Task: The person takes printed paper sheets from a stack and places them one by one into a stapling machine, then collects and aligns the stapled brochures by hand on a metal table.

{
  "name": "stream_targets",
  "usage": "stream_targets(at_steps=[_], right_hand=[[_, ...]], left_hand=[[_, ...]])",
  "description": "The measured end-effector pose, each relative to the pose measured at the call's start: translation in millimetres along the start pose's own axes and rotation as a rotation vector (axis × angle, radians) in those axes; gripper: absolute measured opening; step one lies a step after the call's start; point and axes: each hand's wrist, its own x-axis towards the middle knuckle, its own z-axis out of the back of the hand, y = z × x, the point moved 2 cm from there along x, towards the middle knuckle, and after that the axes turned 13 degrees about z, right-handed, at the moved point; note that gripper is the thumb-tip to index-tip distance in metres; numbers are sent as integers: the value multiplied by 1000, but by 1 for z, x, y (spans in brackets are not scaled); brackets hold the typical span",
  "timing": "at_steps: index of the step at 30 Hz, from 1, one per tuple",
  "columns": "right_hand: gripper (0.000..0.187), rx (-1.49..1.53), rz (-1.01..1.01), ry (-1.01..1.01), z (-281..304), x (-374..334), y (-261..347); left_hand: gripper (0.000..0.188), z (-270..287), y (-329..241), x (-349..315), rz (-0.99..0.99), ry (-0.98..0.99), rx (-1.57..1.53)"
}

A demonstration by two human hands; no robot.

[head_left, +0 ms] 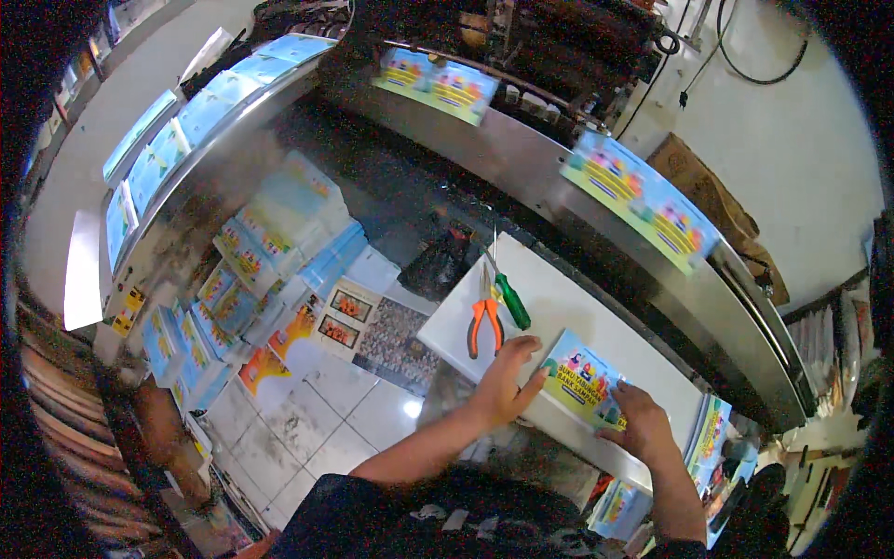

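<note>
Booklet: the blue-and-yellow booklet [577,387] is lying on the white bench [610,321], right between the two hands.
Lettering: bold dark capitals are running in two lines across the cover's yellow patch, cartoon figures crowding above; pale print is showing on the dark shirt [466,517].
Left hand: at the booklet's 9 o'clock, the left hand [510,384] is spreading open and holding nothing, thumb reaching the cover's edge; contact I'm not able to tell.
Right hand: at 4 o'clock, the right hand [643,424] is curving its fingers over the cover's end, touching it; whether it's gripping, I can't tell.
Tools: orange-handled pliers [486,321] are lying at 10 o'clock, a green-handled screwdriver [512,298] at 11, just beside them.
Black bag: what looks like a bag [438,265] is slumping at 10 o'clock, beyond the bench, its contents hiding.
Stacks: printed stacks [279,224] are piling up farther out at 10 o'clock.
Metal ledge: a printed sheet [643,200] is resting there at 1 o'clock.
</note>
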Motion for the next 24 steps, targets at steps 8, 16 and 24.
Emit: stream_targets(at_steps=[8,16,24], right_hand=[[42,173,-59,53,29,-2,-1],[33,35,-309,-626,137,-11,-134],[43,-556,-64,-858,176,105,-180]], left_hand=[[45,2,0,7,-4,1,49],[44,-2,11,7,13,9,8],[43,-3,12,17,38,-5,53]])
